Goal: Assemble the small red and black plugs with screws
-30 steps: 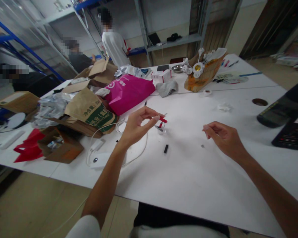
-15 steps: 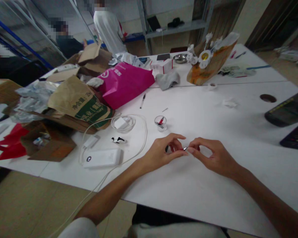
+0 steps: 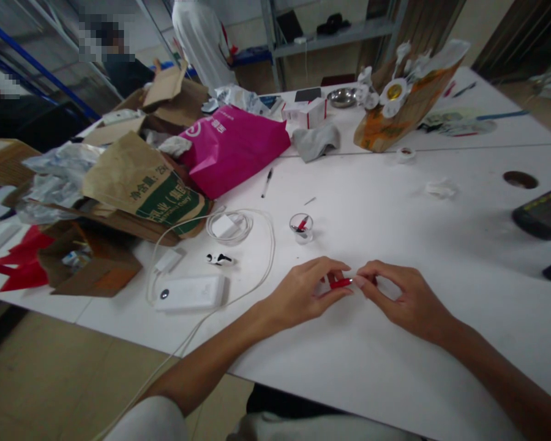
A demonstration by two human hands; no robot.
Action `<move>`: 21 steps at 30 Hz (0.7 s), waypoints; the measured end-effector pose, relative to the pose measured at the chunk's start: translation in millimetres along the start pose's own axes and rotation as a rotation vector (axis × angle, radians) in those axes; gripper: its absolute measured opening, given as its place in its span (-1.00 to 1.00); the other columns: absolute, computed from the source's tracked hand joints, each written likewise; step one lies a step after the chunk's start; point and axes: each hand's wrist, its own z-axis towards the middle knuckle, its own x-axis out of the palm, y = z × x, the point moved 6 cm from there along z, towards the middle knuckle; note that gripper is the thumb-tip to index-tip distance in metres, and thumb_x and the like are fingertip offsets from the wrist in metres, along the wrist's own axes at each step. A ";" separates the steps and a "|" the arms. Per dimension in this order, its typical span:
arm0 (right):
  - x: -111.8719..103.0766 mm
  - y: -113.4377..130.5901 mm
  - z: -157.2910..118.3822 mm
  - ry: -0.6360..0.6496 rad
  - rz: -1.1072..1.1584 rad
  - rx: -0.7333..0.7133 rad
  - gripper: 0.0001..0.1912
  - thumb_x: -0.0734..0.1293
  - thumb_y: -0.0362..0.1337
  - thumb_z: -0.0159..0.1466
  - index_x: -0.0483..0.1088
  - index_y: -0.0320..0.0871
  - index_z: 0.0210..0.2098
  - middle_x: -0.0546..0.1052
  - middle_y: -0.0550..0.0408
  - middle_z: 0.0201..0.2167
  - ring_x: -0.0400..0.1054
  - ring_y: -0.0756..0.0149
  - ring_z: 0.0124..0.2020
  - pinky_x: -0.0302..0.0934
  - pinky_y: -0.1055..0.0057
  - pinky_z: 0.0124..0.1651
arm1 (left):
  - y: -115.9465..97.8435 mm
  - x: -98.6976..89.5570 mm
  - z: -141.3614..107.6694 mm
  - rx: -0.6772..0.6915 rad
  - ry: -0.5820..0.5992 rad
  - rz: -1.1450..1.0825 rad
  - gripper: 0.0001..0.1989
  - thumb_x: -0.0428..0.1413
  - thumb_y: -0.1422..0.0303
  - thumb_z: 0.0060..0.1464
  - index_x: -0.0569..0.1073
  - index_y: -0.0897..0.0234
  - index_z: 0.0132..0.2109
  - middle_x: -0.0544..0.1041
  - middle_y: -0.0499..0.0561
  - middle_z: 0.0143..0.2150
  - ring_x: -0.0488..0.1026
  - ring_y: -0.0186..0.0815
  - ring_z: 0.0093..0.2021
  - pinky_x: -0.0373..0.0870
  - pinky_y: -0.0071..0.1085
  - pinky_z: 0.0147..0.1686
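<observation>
Your left hand (image 3: 305, 291) gripped 1 small red piece (image 3: 340, 283) between thumb and fingers, over the surface (image 3: 371, 361) toward its near edge. Your right hand (image 3: 406, 297) pinched the silver tip (image 3: 350, 280) at the piece's right end. 1 clear cup (image 3: 302, 235), holding red and dark items, stood just beyond your left hand; 1 white power bank (image 3: 190, 293) lay left, near the near edge.

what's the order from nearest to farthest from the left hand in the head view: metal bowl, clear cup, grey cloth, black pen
From the left hand:
1. clear cup, just beyond the hand
2. black pen, beyond the cup, to its left
3. grey cloth, right of the pink bag
4. metal bowl, beyond the cloth, to its right
</observation>
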 end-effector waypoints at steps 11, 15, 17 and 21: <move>0.1 -0.1 -0.8 -0.008 -0.003 -0.013 -0.86 0.35 -0.23 0.53 0.53 -0.06 -0.18 0.61 0.14 -0.36 0.48 0.33 -0.37 0.32 0.40 -0.25 | -1.7 -6.2 2.8 -0.014 -0.070 -0.026 -0.86 0.31 0.31 0.36 0.71 0.27 -0.04 0.75 0.05 -0.18 0.64 -0.31 -0.23 0.52 -0.42 -0.18; -1.7 0.6 -0.4 -0.014 -0.008 -0.044 -0.88 0.36 -0.26 0.52 0.52 -0.06 -0.17 0.61 0.15 -0.36 0.48 0.34 -0.38 0.32 0.40 -0.24 | 1.6 -5.4 2.4 -0.090 -0.032 -0.079 -0.85 0.29 0.32 0.37 0.73 0.25 -0.02 0.76 0.05 -0.15 0.63 -0.31 -0.21 0.49 -0.44 -0.21; -2.7 2.2 -0.4 -0.019 -0.001 -0.065 -0.89 0.37 -0.28 0.51 0.52 -0.06 -0.18 0.61 0.15 -0.36 0.48 0.35 -0.38 0.32 0.41 -0.24 | 3.0 -5.3 1.9 -0.139 -0.012 -0.111 -0.84 0.28 0.31 0.38 0.74 0.24 -0.02 0.77 0.05 -0.12 0.63 -0.31 -0.21 0.47 -0.45 -0.23; -4.3 7.9 -0.8 -0.023 0.014 -0.108 -0.91 0.38 -0.32 0.50 0.51 -0.06 -0.18 0.60 0.17 -0.37 0.47 0.37 -0.39 0.31 0.42 -0.24 | 5.9 -4.0 1.5 -0.216 0.040 -0.206 -0.79 0.27 0.26 0.39 0.75 0.25 -0.01 0.77 0.06 -0.15 0.62 -0.32 -0.24 0.46 -0.44 -0.22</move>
